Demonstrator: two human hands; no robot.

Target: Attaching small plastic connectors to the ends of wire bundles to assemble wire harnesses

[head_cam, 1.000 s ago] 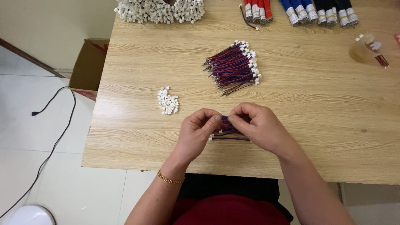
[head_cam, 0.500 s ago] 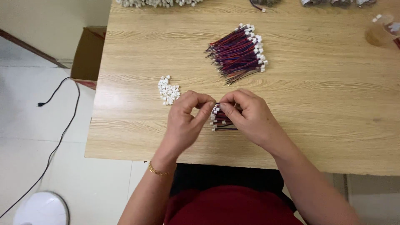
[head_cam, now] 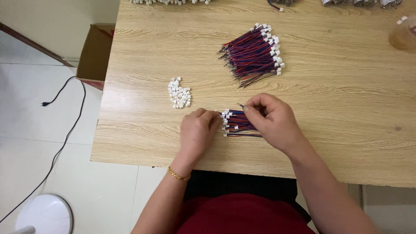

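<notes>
My right hand [head_cam: 272,121] pinches the thin end of a wire lead [head_cam: 240,105] between thumb and forefinger, with its palm over a small bunch of red and blue wire leads [head_cam: 237,125] lying on the wooden table [head_cam: 338,99]. My left hand [head_cam: 197,134] rests with curled fingers against the white connector ends of that bunch. A small heap of loose white connectors [head_cam: 179,92] lies left of my left hand. A larger fanned bundle of red and blue leads with white connectors [head_cam: 253,54] lies farther back.
An open cardboard box [head_cam: 94,54] stands on the floor left of the table, with a black cable [head_cam: 65,125] and a white round object [head_cam: 43,214] on the tiles. More white parts, wire bundles and a clear cup [head_cam: 403,35] line the far edge.
My hands have parted a little: the right one has lifted a single lead's end up from the small bunch, and the left has settled against the connector ends. The view has shifted slightly.
</notes>
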